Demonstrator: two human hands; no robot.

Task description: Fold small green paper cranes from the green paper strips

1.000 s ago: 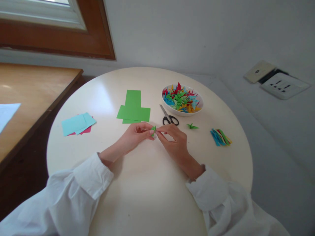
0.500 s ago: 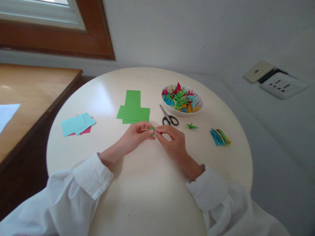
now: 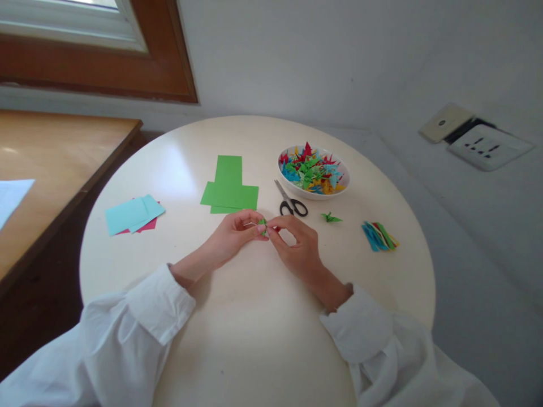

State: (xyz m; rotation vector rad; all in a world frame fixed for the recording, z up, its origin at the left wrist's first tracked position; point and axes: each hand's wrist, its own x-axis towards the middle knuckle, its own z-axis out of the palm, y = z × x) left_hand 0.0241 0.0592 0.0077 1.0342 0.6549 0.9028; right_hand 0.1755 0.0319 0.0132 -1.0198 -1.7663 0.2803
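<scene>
A small folded piece of green paper (image 3: pixel 263 225) is pinched between my two hands above the middle of the round table. My left hand (image 3: pixel 237 230) grips it from the left with thumb and fingers. From the right, my right hand (image 3: pixel 299 243) pinches its edge between thumb and forefinger. Fingers cover much of the paper, so its exact shape is hard to make out. Just beyond my hands lie scissors (image 3: pixel 292 206) with black handles. A green paper crane (image 3: pixel 330 217) rests to the right of my right hand.
Green paper sheets (image 3: pixel 231 186) overlap behind my left hand. Light blue sheets (image 3: pixel 129 215) lie over red ones at left. A white bowl (image 3: pixel 314 195) full of colourful paper cranes stands at the back right. Coloured paper strips (image 3: pixel 379 236) lie near the right edge of the white table (image 3: pixel 254 339).
Both hands stay in nearly the same place, still pinching the green paper. Only slight finger movement shows, and the other things have not moved.
</scene>
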